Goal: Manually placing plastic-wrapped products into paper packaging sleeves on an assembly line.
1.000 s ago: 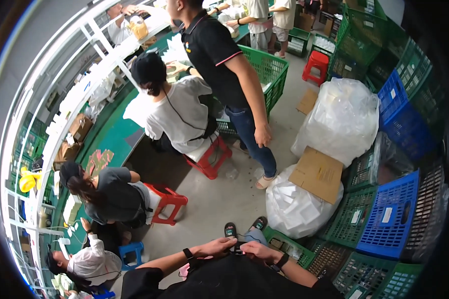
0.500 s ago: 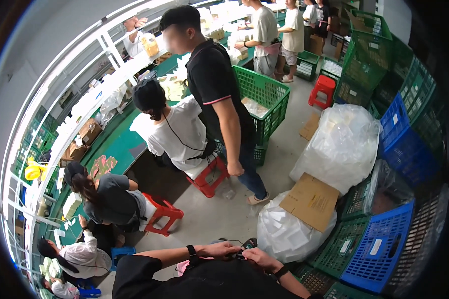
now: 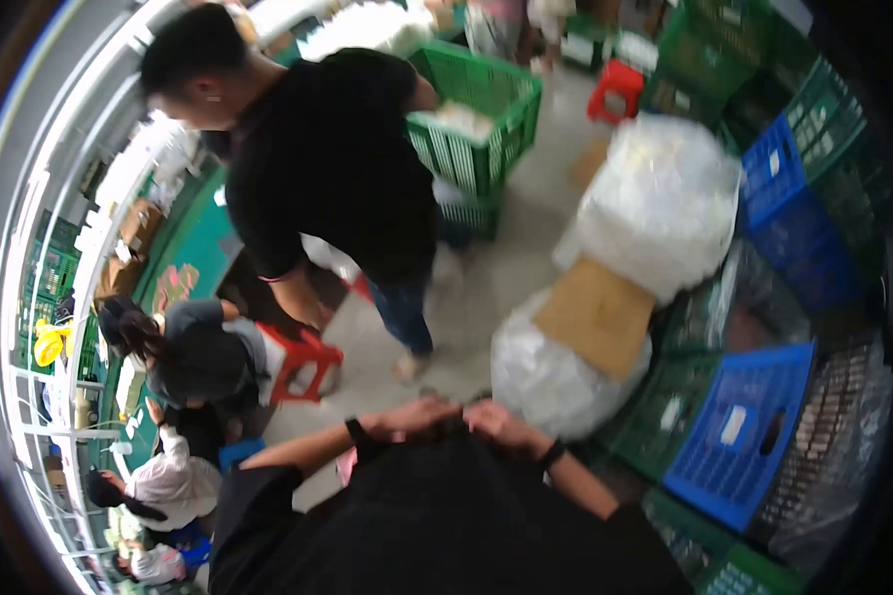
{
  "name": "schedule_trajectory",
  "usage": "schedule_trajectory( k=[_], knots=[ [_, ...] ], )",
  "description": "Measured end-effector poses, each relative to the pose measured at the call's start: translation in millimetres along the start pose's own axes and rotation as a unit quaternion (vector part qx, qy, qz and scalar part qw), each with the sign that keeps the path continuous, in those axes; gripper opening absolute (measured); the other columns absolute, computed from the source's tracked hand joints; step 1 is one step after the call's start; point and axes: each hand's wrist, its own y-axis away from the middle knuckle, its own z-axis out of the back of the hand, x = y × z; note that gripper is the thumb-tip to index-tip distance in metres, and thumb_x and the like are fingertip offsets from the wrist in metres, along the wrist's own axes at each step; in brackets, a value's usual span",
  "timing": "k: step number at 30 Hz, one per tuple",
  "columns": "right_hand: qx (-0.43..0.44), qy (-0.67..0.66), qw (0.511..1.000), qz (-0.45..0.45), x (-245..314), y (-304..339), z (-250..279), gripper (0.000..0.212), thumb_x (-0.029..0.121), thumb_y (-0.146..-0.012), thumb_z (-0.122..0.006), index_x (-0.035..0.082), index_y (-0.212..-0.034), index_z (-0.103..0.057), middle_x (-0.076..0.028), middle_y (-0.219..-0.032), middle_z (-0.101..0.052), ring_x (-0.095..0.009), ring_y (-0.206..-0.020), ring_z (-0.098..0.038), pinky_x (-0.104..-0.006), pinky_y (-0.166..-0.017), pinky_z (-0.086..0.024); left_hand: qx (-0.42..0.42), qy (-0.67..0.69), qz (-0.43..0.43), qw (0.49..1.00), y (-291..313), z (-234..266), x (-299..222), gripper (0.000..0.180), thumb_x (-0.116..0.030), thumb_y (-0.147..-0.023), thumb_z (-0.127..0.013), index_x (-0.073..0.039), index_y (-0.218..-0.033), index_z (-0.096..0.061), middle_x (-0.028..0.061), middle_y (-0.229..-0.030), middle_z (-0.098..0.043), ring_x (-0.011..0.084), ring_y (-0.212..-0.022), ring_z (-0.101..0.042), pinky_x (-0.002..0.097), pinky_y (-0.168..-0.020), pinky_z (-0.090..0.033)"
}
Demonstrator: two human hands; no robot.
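My left hand (image 3: 419, 416) and my right hand (image 3: 502, 424) are close together in front of my black shirt (image 3: 446, 516), at the lower middle of the view. Both have their fingers curled in. Between the fingertips there is something small and dark, too blurred to name. A dark band (image 3: 355, 431) circles my left wrist and another band (image 3: 553, 455) my right. Just beyond my right hand sits a bulging clear plastic bag (image 3: 531, 372) of white pieces, with a flat brown cardboard sheet (image 3: 597, 315) on top.
A person in black (image 3: 332, 159) stands close ahead on the left. Seated workers line the green bench (image 3: 191, 253); a red stool (image 3: 308, 362) is under one. A second large bag (image 3: 660, 203), a green crate (image 3: 481, 129) and blue crates (image 3: 739, 436) are on the right.
The view has shifted, and my hands appear higher in it. The person in black has come nearer and further left, now bending forward and hiding the white-shirted worker.
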Motion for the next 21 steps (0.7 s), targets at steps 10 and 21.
schedule_trajectory(
  k=[10,21],
  knots=[
    [0.058,-0.129,0.988,-0.061,47.7,18.5,17.9,0.036,0.034,-0.107,-0.05,0.012,-0.079,-0.052,0.01,-0.062,-0.038,-0.003,-0.051,-0.032,-0.0245,-0.047,-0.025,0.091,0.352,0.35,0.863,-52.8,53.2,-87.1,0.049,-0.05,-0.11,-0.039,-0.01,-0.095,-0.062,-0.0056,-0.061,-0.046,0.0051,-0.045,-0.037,0.0247,-0.04,-0.026],
    [0.045,-0.041,0.997,-0.039,42.0,1.4,27.1,0.048,0.046,-0.108,-0.048,0.007,-0.083,-0.059,0.006,-0.062,-0.044,-0.007,-0.055,-0.041,-0.0268,-0.051,-0.034,0.102,0.279,0.366,0.882,-73.8,60.8,-88.9,0.058,-0.055,-0.109,-0.036,-0.009,-0.08,-0.059,-0.0045,-0.056,-0.046,0.0066,-0.042,-0.038,0.0262,-0.039,-0.029]
  ],
)
